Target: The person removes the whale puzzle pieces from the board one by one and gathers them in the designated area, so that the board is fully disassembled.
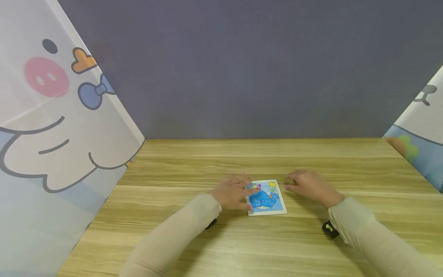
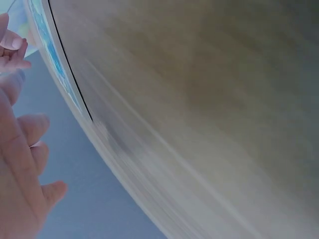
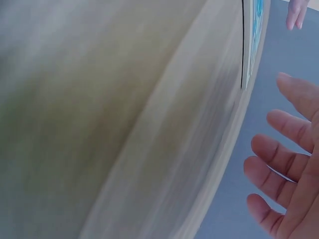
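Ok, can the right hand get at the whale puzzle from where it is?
Likely yes: the right hand is just right of the whale puzzle with nothing visible between them; the left hand overlaps only the puzzle's left part.

A plain grey wall (image 1: 242, 69) backs the wood-grained counter (image 1: 173, 165); cartoon-printed panels, left (image 1: 69, 134) and right (image 1: 432, 115), flank it.

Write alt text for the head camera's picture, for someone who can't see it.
A square, white-bordered blue-whale picture puzzle lies on a striped, light-brown wooden table. A person's bare, spread left hand overlaps the puzzle's left edge in this view; their bare right hand is just beyond its right edge. A plain grey panel stands behind.
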`<state>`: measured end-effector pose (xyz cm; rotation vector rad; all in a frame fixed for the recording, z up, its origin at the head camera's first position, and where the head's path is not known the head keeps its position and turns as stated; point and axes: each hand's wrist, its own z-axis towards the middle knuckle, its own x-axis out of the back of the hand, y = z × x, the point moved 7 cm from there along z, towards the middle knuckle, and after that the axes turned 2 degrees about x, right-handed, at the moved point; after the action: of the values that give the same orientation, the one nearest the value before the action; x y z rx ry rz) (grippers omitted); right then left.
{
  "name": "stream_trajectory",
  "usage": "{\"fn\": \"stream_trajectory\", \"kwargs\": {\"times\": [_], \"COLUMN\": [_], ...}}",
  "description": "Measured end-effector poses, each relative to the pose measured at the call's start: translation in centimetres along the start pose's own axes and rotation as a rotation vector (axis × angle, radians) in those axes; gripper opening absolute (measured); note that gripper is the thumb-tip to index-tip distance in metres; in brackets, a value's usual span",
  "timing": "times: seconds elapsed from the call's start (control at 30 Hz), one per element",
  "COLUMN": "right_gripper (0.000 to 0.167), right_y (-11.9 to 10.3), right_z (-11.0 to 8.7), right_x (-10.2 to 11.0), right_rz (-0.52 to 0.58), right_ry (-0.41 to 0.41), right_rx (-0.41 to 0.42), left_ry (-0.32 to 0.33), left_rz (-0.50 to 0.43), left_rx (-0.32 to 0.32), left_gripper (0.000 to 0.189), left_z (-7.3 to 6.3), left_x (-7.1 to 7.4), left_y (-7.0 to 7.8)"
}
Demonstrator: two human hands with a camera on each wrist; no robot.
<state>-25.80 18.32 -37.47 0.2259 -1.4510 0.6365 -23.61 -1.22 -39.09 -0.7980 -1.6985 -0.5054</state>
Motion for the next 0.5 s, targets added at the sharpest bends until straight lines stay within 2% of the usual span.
{"fn": "stream_trajectory", "kwargs": {"times": [0.3, 0.5], "right_gripper": [0.037, 0.039], "right_y": [-1.1, -1.5], "right_z": [0.7, 1.2], "right_x": [-0.7, -1.3], "right_rz": [0.019, 0.009], "right_ry": [-0.064, -0.095], "right_rx": [-0.016, -0.038], "left_ry": [-0.062, -0.095], "left_rz": [0.055, 0.046], "left_rx": [0.025, 0.025], "left_gripper": [0.068, 0.067], "left_z": [1.2, 1.5], "left_x": [-0.4, -0.5], "left_y": [1.0, 1.6]}}
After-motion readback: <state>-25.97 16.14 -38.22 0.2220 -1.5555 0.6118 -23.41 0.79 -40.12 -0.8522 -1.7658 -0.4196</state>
